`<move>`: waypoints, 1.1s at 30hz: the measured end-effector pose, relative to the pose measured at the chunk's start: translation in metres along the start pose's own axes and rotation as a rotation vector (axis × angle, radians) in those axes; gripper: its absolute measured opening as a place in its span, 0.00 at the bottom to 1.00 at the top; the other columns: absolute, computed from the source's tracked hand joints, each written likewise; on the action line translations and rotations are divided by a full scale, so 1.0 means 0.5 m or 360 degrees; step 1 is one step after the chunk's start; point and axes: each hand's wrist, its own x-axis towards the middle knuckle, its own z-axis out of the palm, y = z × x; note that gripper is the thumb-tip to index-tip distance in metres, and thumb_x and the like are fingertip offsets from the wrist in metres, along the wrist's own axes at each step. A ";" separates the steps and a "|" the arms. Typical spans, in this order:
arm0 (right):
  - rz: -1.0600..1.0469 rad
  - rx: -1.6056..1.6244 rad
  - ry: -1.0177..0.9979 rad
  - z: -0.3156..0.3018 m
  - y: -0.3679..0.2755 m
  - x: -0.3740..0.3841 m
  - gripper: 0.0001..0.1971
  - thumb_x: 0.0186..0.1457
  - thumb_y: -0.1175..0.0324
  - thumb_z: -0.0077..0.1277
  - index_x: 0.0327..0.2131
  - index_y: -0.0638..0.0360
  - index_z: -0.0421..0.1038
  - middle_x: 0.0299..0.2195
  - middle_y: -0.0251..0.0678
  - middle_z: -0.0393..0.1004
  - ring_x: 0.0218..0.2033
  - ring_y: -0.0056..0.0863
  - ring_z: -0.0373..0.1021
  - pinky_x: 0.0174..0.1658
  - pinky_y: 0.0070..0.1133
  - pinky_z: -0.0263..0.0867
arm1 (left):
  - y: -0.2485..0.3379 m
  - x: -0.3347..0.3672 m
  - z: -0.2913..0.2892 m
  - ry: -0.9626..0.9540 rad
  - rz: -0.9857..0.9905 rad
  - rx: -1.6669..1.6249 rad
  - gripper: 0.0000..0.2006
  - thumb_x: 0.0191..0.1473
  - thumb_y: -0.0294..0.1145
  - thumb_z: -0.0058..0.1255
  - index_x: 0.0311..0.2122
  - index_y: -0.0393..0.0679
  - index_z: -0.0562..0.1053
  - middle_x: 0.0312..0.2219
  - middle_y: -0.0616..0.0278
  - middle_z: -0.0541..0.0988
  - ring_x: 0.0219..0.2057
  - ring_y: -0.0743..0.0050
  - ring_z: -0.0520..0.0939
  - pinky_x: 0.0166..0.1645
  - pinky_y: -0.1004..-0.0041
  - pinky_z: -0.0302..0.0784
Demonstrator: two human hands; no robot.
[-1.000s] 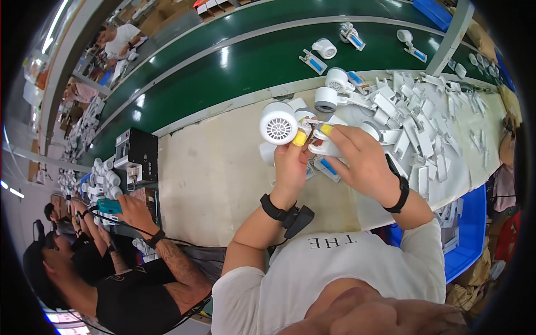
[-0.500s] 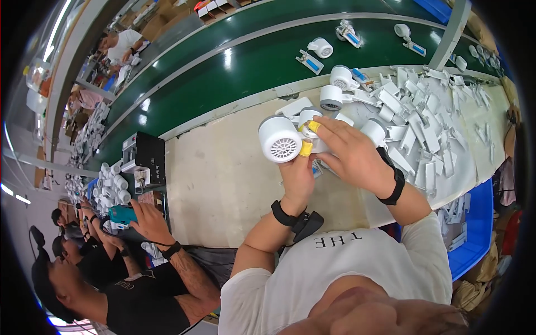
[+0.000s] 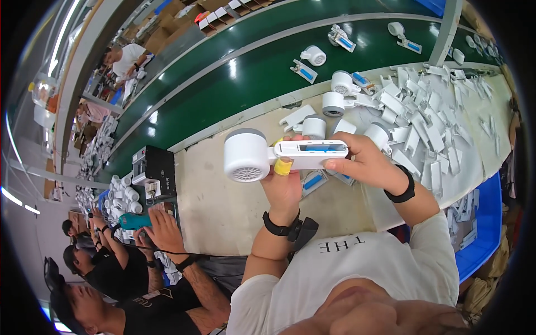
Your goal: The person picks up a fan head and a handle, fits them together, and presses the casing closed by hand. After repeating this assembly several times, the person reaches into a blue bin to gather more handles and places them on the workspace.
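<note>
Between my hands is a white handheld fan (image 3: 245,156), its round grilled head pointing left and its handle lying level. The handle's long cavity faces up and shows a blue battery (image 3: 321,148). My left hand (image 3: 282,192), with yellow finger wraps, closes round the handle near the head from below. My right hand (image 3: 363,162) grips the handle's far end with thumb and fingers. Just behind the handle stands another white fan head (image 3: 314,127). An open handle with a blue battery (image 3: 314,181) lies on the bench beneath my hands, partly hidden.
A heap of white handle shells (image 3: 419,114) covers the bench's right side. Several fan units lie on the green conveyor belt (image 3: 234,72) behind. At left stand a black machine (image 3: 156,173) and a co-worker's hand (image 3: 164,229) near a teal power screwdriver (image 3: 134,221). A blue bin (image 3: 486,229) holds parts.
The fan has turned and levelled, so its handle's open cavity and blue battery now show. My right hand has shifted to the handle's end, while the fan head has moved left.
</note>
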 end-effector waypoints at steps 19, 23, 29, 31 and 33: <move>-0.0071 -0.0875 -0.0721 -0.003 0.020 0.197 0.17 0.43 0.56 0.54 0.31 0.61 0.70 0.24 0.43 0.73 0.27 0.38 0.70 0.30 0.27 0.64 | 0.090 0.113 -0.188 0.0109 -0.0181 0.0871 0.14 0.50 0.28 0.48 0.42 0.33 0.67 0.34 0.57 0.75 0.34 0.66 0.76 0.43 0.69 0.70; -0.0311 -0.1647 -0.0059 -0.110 0.183 0.370 0.21 0.40 0.69 0.52 0.43 0.58 0.67 0.39 0.42 0.70 0.40 0.40 0.67 0.40 0.29 0.65 | 0.167 0.060 -0.272 0.0490 -0.0121 0.2843 0.17 0.44 0.29 0.51 0.41 0.38 0.65 0.27 0.52 0.75 0.28 0.58 0.77 0.33 0.67 0.70; -0.0119 -0.2100 0.0089 -0.155 0.316 0.521 0.28 0.41 0.75 0.50 0.50 0.53 0.58 0.47 0.40 0.61 0.47 0.43 0.62 0.43 0.33 0.64 | 0.186 -0.022 -0.370 0.0481 -0.0873 0.3289 0.21 0.41 0.33 0.53 0.41 0.37 0.62 0.29 0.46 0.74 0.32 0.47 0.75 0.34 0.60 0.70; 0.0003 -0.2037 0.0008 -0.157 0.314 0.542 0.26 0.39 0.76 0.52 0.46 0.54 0.60 0.40 0.41 0.62 0.39 0.42 0.67 0.39 0.31 0.66 | 0.180 -0.037 -0.362 0.0428 0.0045 0.4086 0.21 0.41 0.29 0.51 0.43 0.38 0.65 0.37 0.47 0.72 0.39 0.50 0.75 0.41 0.63 0.71; -0.0291 -0.1925 0.0016 -0.160 0.284 0.536 0.25 0.38 0.77 0.52 0.45 0.55 0.60 0.40 0.41 0.62 0.39 0.43 0.67 0.39 0.31 0.66 | 0.185 -0.011 -0.332 0.0356 0.0222 0.3530 0.21 0.43 0.29 0.51 0.45 0.37 0.65 0.41 0.48 0.71 0.42 0.51 0.73 0.44 0.63 0.69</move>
